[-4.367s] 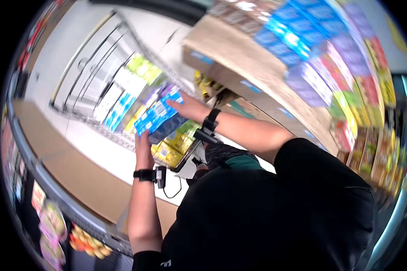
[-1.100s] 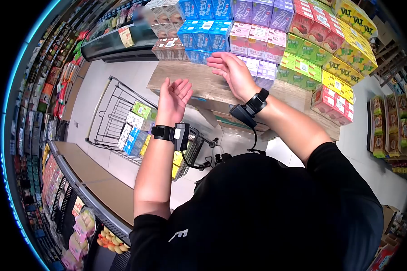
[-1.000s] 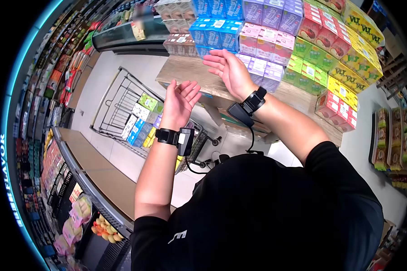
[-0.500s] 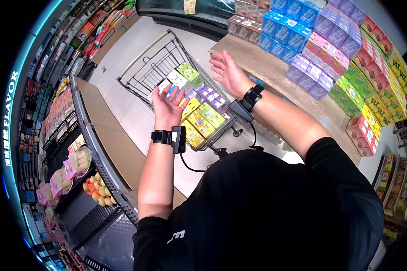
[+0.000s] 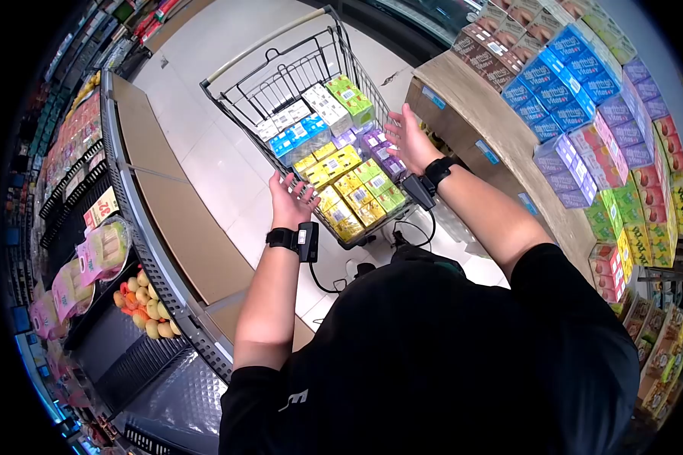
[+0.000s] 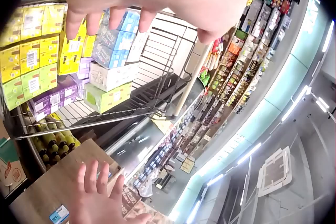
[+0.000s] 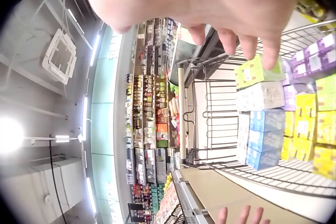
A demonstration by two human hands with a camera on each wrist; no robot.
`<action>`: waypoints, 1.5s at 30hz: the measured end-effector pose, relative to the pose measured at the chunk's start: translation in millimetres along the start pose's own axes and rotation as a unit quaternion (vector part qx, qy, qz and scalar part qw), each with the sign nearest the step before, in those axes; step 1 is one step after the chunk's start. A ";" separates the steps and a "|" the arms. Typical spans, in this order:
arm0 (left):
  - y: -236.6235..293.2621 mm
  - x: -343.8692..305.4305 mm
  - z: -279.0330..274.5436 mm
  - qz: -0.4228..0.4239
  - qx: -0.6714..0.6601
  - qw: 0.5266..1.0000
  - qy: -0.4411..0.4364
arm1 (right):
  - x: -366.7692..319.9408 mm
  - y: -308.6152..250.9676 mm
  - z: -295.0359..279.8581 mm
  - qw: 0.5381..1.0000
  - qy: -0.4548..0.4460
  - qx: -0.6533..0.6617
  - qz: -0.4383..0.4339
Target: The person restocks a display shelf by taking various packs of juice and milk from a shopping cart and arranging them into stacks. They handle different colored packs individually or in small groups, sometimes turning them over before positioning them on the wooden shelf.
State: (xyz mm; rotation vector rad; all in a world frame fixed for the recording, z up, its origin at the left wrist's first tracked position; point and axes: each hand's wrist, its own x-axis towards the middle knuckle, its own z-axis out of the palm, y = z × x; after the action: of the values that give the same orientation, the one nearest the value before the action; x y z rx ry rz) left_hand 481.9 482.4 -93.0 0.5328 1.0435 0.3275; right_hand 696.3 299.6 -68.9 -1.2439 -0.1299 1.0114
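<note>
Both hands are held apart, palms turned inward, with nothing in them. My left hand [image 5: 290,201] is over the near left side of a wire shopping cart [image 5: 262,49], fingers spread and slightly bent. Beside the cart's right rim is my right hand [image 5: 413,142], fingers loosely extended. Inside the cart lie several packs of drink cartons: yellow packs [image 5: 338,216] nearest, purple packs [image 5: 379,148] at the right, a blue pack [image 5: 300,138] at the left, and a white pack [image 5: 328,106] beside a green pack [image 5: 350,98] farther back. Both wrist views show the hands above these packs.
At the right, a wooden display stand [image 5: 470,106] bears stacked blue drink cartons [image 5: 558,80], with purple, red, green and yellow ones beyond. A refrigerated case [image 5: 167,303] with bagged fruit [image 5: 144,303] runs along the left. Tiled floor [image 5: 197,129] shows between case and cart.
Earliest, both hands held a blue drink-carton pack over the cart; afterwards they are without it. The view has since swung from the stand toward the cart, which now sits between the hands.
</note>
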 end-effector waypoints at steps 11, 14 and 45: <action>-5.6 117.5 34.6 0.000 0.032 0.997 0.071 | 153.7 21.9 -35.9 0.994 0.003 -0.018 0.111; -2.9 156.3 63.5 -0.006 0.045 0.997 0.056 | 187.4 35.6 -59.1 0.988 0.043 0.014 0.148; -1.1 362.8 217.9 0.410 0.706 0.567 -0.111 | 266.5 154.1 -84.4 0.874 0.146 0.424 0.186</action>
State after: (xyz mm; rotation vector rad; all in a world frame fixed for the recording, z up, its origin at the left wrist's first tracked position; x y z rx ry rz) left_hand 845.3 605.5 -271.7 2.5193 0.5179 0.1329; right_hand 814.2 418.8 -340.5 -0.5850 0.7515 1.0169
